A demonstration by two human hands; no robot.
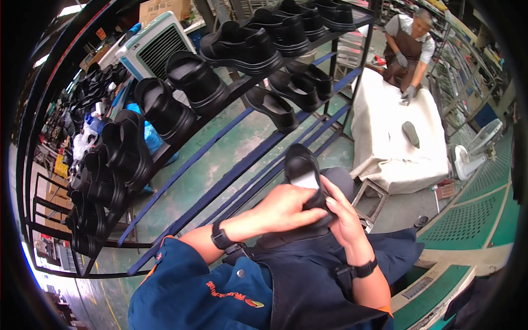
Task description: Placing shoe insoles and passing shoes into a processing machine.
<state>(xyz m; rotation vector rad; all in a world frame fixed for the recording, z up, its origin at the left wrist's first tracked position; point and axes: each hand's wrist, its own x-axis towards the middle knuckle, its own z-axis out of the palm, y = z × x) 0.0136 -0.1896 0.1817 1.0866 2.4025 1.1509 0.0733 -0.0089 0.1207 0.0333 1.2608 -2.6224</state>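
A black slip-on shoe [302,160] is held over my lap, its heel end pointing away from me and something white showing inside its opening. My left hand [286,209] has its fingers bent into the shoe's mouth, with the thumb lying across the upper. Along the shoe's right side, my right hand [342,213] grips it, thumb on top and fingers around the side. The shoe's toe is mostly hidden by my hands.
A metal rack [242,82] bearing several black shoes [195,82] stands ahead and to the left. Beyond it is an air cooler [157,47]. At the far right a gloved person [410,49] works at a cloth-covered table [379,143] with a dark insole-shaped piece [410,135] on it. Green perforated panels [462,225] lie at right.
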